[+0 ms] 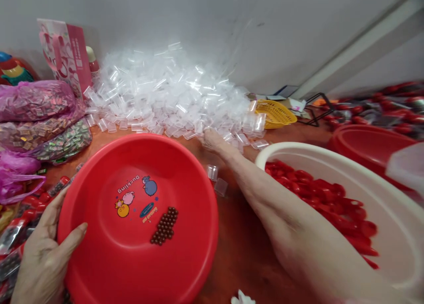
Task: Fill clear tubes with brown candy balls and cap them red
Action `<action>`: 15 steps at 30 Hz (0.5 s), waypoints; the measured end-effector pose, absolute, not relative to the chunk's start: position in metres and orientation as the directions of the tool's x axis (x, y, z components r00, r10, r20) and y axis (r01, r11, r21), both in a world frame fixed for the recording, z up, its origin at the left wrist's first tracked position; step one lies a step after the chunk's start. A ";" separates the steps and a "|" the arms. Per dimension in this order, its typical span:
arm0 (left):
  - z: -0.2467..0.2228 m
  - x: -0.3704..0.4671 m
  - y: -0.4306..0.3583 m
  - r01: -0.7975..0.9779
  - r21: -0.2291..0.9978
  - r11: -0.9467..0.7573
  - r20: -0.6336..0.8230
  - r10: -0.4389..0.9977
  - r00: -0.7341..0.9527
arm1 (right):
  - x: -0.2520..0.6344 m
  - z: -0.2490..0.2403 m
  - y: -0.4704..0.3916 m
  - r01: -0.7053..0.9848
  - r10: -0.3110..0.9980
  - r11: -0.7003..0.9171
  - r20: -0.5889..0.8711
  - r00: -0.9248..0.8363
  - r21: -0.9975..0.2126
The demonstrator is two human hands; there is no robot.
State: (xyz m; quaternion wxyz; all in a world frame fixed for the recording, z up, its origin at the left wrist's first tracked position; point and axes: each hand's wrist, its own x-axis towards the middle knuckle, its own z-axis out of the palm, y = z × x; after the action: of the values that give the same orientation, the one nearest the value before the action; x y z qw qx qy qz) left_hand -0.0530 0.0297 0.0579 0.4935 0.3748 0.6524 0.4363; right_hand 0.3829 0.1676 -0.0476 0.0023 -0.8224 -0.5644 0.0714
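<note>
A large round red basin (109,251) fills the lower left centre, with a patch of small brown balls (164,227) and duckling pictures on its floor. My left hand (49,246) grips the basin's left rim, thumb over the inside. My right arm reaches forward past the basin's right side. My right hand (212,140) is at the front edge of a big heap of clear plastic pieces (172,92); its fingers are blurred and partly hidden among them. Two loose clear pieces (217,180) lie on the orange-red surface between basin and right forearm.
A white oval tub (298,149) with red plastic parts (318,198) stands at the right, under my forearm. Behind are a yellow basket (274,114) and a red tub (371,140). Pink bags (36,101), a pink gift bag (66,57) and filled red-capped containers (16,233) line the left.
</note>
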 end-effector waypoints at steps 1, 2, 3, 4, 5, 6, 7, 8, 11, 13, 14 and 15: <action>0.060 -0.052 0.030 0.052 0.936 0.348 -0.326 0.914 -0.243 | 0.381 -0.045 0.164 0.911 0.912 -0.406 -0.102 0.398 -0.075; 0.062 -0.051 0.031 0.046 0.933 0.357 -0.335 0.907 -0.254 | 0.380 -0.043 0.158 0.893 0.894 -0.445 -0.088 0.439 -0.068; 0.065 -0.050 0.031 0.039 0.929 0.368 -0.346 0.902 -0.259 | 0.377 -0.041 0.151 0.877 0.879 -0.476 -0.075 0.471 -0.064; 0.067 -0.049 0.032 0.037 0.927 0.372 -0.351 0.899 -0.261 | 0.375 -0.040 0.141 0.867 0.869 -0.495 -0.066 0.491 -0.063; 0.069 -0.048 0.033 0.044 0.928 0.371 -0.347 0.901 -0.262 | 0.371 -0.040 0.129 0.861 0.863 -0.504 -0.061 0.501 -0.065; 0.071 -0.048 0.034 0.059 0.930 0.362 -0.335 0.904 -0.265 | 0.367 -0.041 0.116 0.859 0.861 -0.508 -0.059 0.504 -0.069; 0.072 -0.048 0.034 0.077 0.931 0.356 -0.324 0.906 -0.271 | 0.362 -0.043 0.102 0.858 0.861 -0.509 -0.061 0.506 -0.075; 0.074 -0.048 0.035 0.095 0.931 0.353 -0.317 0.908 -0.275 | 0.358 -0.046 0.088 0.855 0.859 -0.512 -0.066 0.508 -0.082; 0.078 -0.049 0.035 0.133 0.929 0.344 -0.297 0.911 -0.286 | 0.346 -0.057 0.052 0.845 0.853 -0.522 -0.083 0.516 -0.114; 0.082 -0.050 0.034 0.146 0.937 0.317 -0.269 0.923 -0.276 | 0.340 -0.062 0.034 0.842 0.854 -0.520 -0.079 0.514 -0.144; 0.084 -0.050 0.034 0.143 0.944 0.296 -0.251 0.930 -0.269 | 0.338 -0.063 0.027 0.844 0.858 -0.512 -0.071 0.508 -0.160; 0.086 -0.051 0.034 0.132 0.954 0.271 -0.229 0.937 -0.264 | 0.335 -0.064 0.020 0.847 0.865 -0.501 -0.059 0.499 -0.178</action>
State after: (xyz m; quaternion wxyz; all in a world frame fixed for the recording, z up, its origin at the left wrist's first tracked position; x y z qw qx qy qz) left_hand -0.0513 0.0339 0.0862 0.4504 0.4062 0.6576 0.4469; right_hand 0.3354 0.0199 -0.0641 0.0627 -0.8634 -0.4957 0.0702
